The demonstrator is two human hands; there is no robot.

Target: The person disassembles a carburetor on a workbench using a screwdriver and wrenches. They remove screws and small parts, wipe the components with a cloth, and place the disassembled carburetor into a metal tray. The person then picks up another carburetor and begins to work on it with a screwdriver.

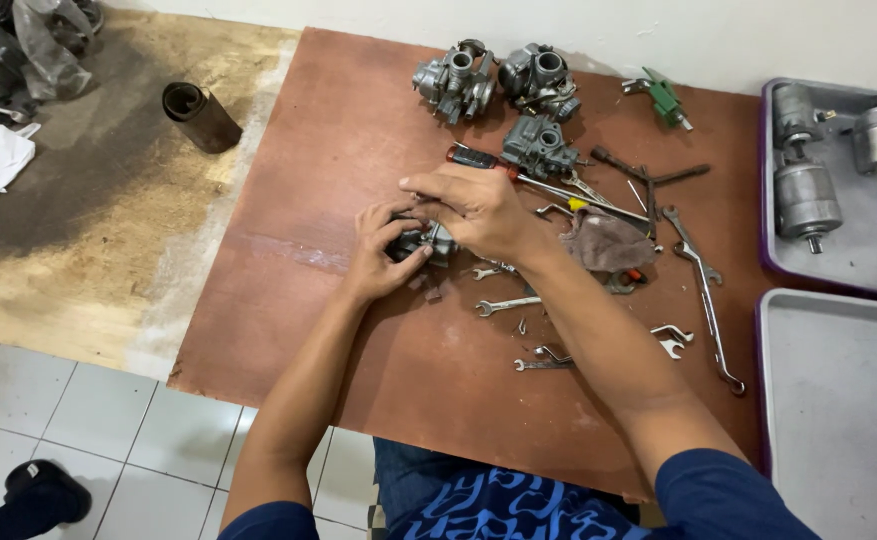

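Left hand [378, 252] grips small carburetor [424, 241]; right hand [478, 208] covers it, fingers apparently pinching top.

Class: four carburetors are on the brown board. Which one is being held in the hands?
The small carburetor nearest the board's middle, gripped by both hands; the other three sit untouched near the wall.

Bare board [308, 200] lies open leftward — wrenches [503, 305], a rag [608, 242] and carburetors [538, 148] crowd the right and far side.

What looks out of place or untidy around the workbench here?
A dark metal cylinder lies tipped on its side on the stained wooden board, apart from the other parts. Wrenches lie scattered around the hands.
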